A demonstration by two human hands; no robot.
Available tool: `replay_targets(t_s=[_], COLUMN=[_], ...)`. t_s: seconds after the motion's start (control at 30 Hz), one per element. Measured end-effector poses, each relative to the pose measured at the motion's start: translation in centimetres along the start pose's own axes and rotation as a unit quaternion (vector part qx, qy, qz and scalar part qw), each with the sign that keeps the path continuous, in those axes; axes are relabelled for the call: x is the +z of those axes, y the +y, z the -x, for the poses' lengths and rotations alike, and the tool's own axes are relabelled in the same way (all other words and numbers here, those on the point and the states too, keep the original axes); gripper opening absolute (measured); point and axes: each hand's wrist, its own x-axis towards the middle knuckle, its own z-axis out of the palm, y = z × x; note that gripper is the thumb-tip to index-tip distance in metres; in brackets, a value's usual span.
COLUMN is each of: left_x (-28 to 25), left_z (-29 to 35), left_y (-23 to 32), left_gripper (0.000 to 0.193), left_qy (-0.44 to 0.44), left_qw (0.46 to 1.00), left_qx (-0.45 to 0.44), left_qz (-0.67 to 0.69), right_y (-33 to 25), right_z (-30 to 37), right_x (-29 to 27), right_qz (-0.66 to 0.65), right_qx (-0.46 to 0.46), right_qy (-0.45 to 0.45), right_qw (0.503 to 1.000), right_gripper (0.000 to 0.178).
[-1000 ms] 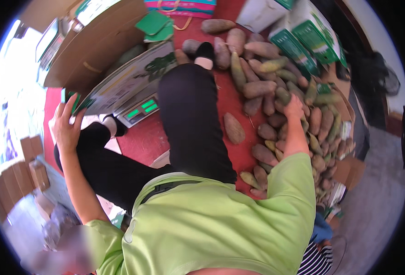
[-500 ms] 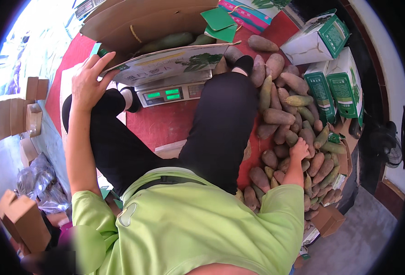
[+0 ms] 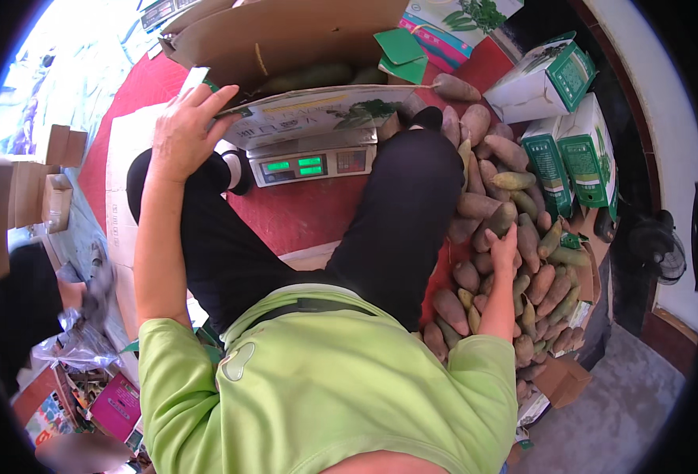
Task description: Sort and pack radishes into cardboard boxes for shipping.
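My left hand [image 3: 185, 136] grips the near left edge of an open cardboard carton [image 3: 309, 35], its fingers over the rim. The carton rests on a digital scale [image 3: 311, 164] with lit green displays. Several long green root vegetables [image 3: 305, 77] lie inside, in shadow. On the right, my right hand [image 3: 504, 246] is closed around the lower end of a greenish-brown root vegetable [image 3: 503, 216], held just over the pile. The heap of root vegetables [image 3: 554, 292], reddish-brown and green, spreads beside my right leg.
White-and-green printed boxes [image 3: 586, 158] stand behind the pile, near a black fan [image 3: 657, 246] by the wall. Green card tags [image 3: 402, 54] hang at the carton's right corner. At the left, a co-worker's dark-clothed body [image 3: 21, 304] is near small brown boxes [image 3: 57, 201].
My right hand has picked a root vegetable up from the pile and raised it slightly. The left hand stays on the carton. A co-worker has come into view at the left.
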Motion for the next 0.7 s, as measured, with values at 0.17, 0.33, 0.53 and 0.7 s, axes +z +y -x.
replay_targets(t_s=[0.17,0.33,0.53,0.7], left_x=[-0.7,-1.1,-1.2,-1.3], left_z=[0.8,0.9,1.3,1.2], left_y=[-0.3,0.1,0.2,0.2], left_gripper=[0.034,0.020,0.019,0.019], left_qy=[0.040,0.060,0.049,0.038], left_qw=[0.999,0.994,0.989,0.989], left_qx=[0.028,0.088,0.137,0.135], left_qz=[0.014,0.025,0.028,0.038], right_y=[-14.3,-28.3,-42.1,-49.0], right_z=[-0.8,-1.0,0.7,1.0], right_x=[-1.6,-5.0,-5.9,-1.6], right_qz=[-0.197,-0.306,-0.364,-0.349], right_qx=[-0.094,-0.211,-0.383,-0.383], right_qy=[-0.022,-0.030,-0.074,-0.196], right_qw=[0.976,0.928,0.846,0.833], right_gripper=[0.058,0.051,0.049,0.042])
